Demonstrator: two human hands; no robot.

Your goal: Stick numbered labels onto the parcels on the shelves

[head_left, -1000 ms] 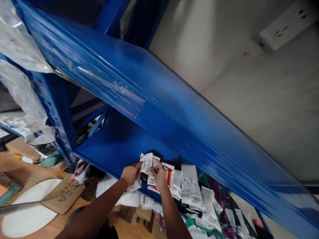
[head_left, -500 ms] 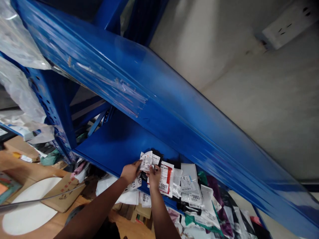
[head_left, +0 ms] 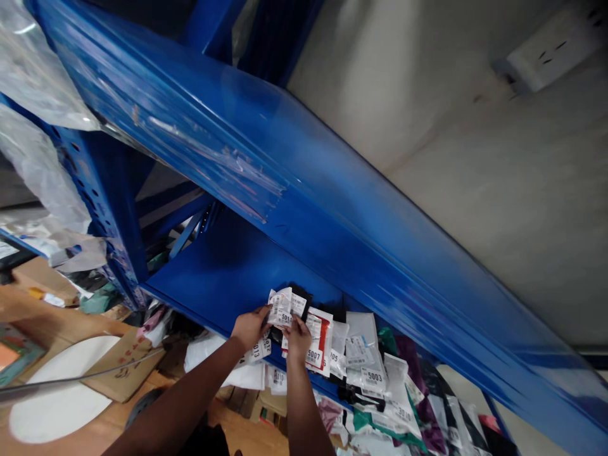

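Note:
Between my two hands is a small white parcel bag (head_left: 280, 306) with a label reading 5011. My left hand (head_left: 249, 327) pinches its left edge. On its lower right side, the fingers of my right hand (head_left: 299, 339) close on the edge. Behind it lies a black parcel (head_left: 300, 292) with a white label. Just right of my right hand are a red and white parcel (head_left: 324, 342) marked 5007 and a clear-grey parcel (head_left: 365, 354) marked 5003. Under my left wrist lie labelled white parcels (head_left: 259, 350), one marked 5013.
A thick blue beam (head_left: 308, 202) crosses above my hands, over the blue shelf board (head_left: 213, 266). A blue upright (head_left: 111, 202) stands at left. More bagged parcels (head_left: 399, 411) crowd the right. Cardboard (head_left: 121, 364) lies on the wooden floor. A wall socket (head_left: 551, 50) is at upper right.
My right hand's fingers have shifted slightly lower and right on the small white parcel bag, so its number 5011 shows more fully. My left hand keeps its hold.

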